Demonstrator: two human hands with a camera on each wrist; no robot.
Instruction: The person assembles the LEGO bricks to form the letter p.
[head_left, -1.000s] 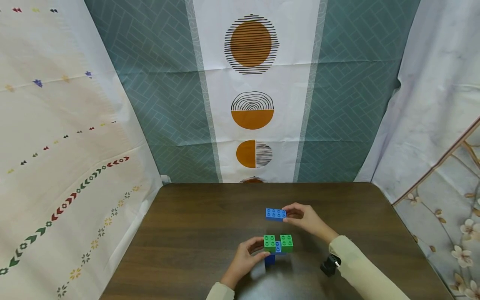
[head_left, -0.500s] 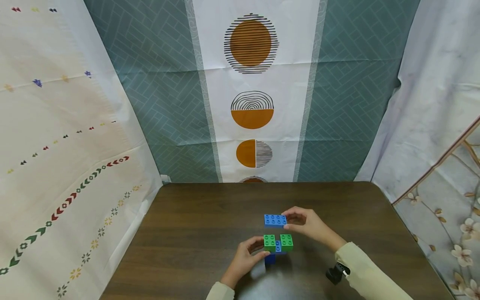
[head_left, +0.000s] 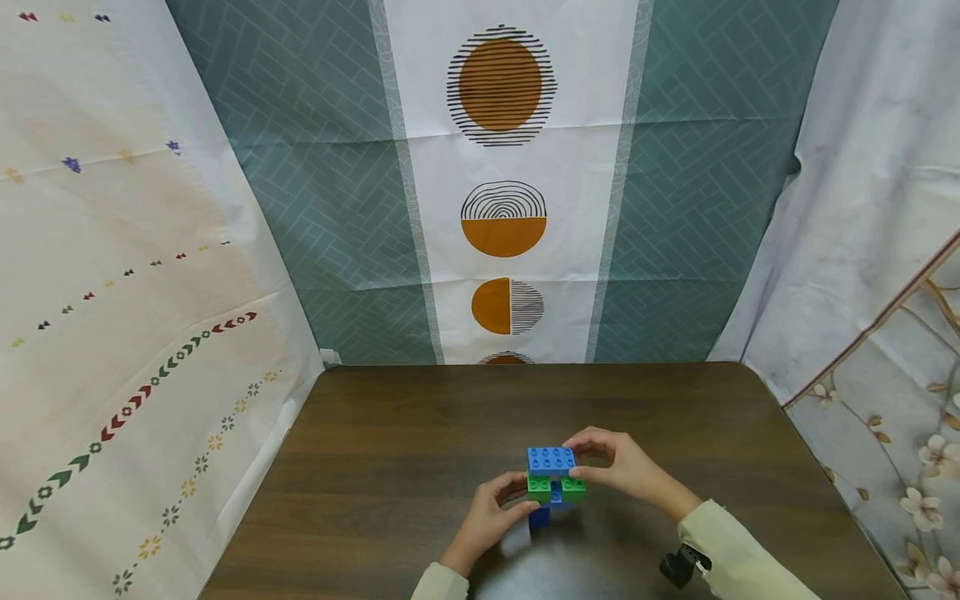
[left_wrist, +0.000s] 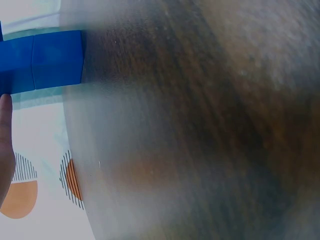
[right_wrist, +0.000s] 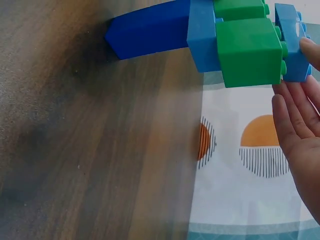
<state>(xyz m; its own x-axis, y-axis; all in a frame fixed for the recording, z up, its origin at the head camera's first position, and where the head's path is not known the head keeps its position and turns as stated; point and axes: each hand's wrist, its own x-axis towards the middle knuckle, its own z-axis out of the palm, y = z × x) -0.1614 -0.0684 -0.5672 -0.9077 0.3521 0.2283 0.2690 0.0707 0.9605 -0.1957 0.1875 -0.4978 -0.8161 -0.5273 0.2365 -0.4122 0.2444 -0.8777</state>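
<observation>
My right hand (head_left: 621, 462) pinches a light blue eight-stud toy brick (head_left: 551, 461) by its right end. That brick lies over two green toy bricks (right_wrist: 250, 52), close against their studs; whether it is pressed on I cannot tell. Below the green pair is a second light blue brick (right_wrist: 202, 35), standing on a dark blue column (right_wrist: 150, 30) that rests upright on the table. With thumb and fingers, my left hand (head_left: 491, 512) holds the left green brick (head_left: 538, 488). In the left wrist view, only the dark blue column (left_wrist: 57, 60) and one finger (left_wrist: 6, 125) show.
The brown wooden table (head_left: 405, 433) stretches around the tower on all sides. Behind its far edge hangs a teal and white cloth (head_left: 360, 208), with patterned cloths at left and right. A small black device (head_left: 678, 567) sits at my right wrist.
My right hand has brought the light blue brick toward me and down, from behind the tower to over the green bricks. The left hand and the tower have stayed in place.
</observation>
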